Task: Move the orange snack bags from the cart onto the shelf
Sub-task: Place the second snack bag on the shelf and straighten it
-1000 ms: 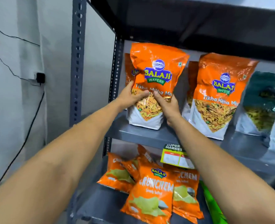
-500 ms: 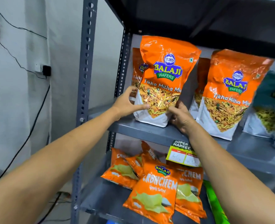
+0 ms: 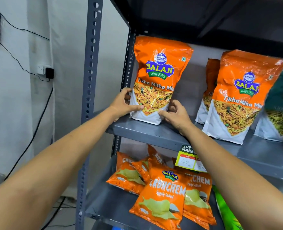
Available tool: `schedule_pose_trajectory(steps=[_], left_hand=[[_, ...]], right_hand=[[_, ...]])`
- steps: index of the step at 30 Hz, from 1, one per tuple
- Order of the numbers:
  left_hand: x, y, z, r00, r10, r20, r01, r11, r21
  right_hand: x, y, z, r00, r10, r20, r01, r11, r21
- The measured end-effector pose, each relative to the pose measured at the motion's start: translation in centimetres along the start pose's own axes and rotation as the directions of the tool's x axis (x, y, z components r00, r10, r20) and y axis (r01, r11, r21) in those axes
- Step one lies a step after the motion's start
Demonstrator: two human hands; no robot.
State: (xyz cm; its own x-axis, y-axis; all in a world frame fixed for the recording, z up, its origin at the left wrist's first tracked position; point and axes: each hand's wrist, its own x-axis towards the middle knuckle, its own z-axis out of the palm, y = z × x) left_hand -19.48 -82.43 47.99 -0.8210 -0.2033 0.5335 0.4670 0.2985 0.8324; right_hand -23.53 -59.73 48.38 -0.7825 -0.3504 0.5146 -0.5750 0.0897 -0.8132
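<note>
An orange Balaji Tikha Mitha Mix bag (image 3: pixel 160 77) stands upright at the left end of the grey metal shelf (image 3: pixel 147 131). My left hand (image 3: pixel 125 103) grips its lower left side, thumb across the front. My right hand (image 3: pixel 176 113) holds its lower right corner. A second orange bag of the same kind (image 3: pixel 238 95) stands further right, with another orange bag (image 3: pixel 210 90) behind it. The cart is out of view.
A dark green snack bag (image 3: pixel 280 110) stands at the right end of the same shelf. On the shelf below lie several orange Crunchem bags (image 3: pixel 164 198) and a green bag (image 3: pixel 227 213). A yellow price tag (image 3: pixel 188 161) hangs from the shelf edge. The upright post (image 3: pixel 91 80) and a wall socket (image 3: pixel 45 70) are left.
The bag has been shifted left to the shelf's end and set down upright. My hands moved from its front to its lower sides. The camera has come closer.
</note>
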Motion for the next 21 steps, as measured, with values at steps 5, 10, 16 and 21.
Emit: schedule_pose_trajectory(steps=[5, 10, 16, 21], left_hand=[[-0.16, -0.19, -0.08, 1.000, 0.013, 0.006, -0.013, 1.000, -0.018], [-0.39, -0.18, -0.13, 1.000, -0.006, -0.008, 0.006, 1.000, -0.027], [-0.37, -0.31, -0.11, 1.000, -0.012, -0.017, 0.012, 1.000, -0.022], [-0.93, 0.40, -0.01, 0.993, 0.004, -0.117, 0.007, 0.996, 0.094]], right_hand=[[-0.16, 0.26, -0.31, 1.000, -0.016, 0.003, 0.016, 1.000, -0.020], [-0.33, 0.22, -0.20, 0.998, -0.047, 0.034, 0.048, 0.998, -0.029], [-0.30, 0.55, -0.18, 0.996, -0.047, 0.078, 0.051, 0.997, -0.052], [-0.64, 0.11, -0.21, 0.989, -0.139, -0.042, 0.113, 0.916, -0.385]])
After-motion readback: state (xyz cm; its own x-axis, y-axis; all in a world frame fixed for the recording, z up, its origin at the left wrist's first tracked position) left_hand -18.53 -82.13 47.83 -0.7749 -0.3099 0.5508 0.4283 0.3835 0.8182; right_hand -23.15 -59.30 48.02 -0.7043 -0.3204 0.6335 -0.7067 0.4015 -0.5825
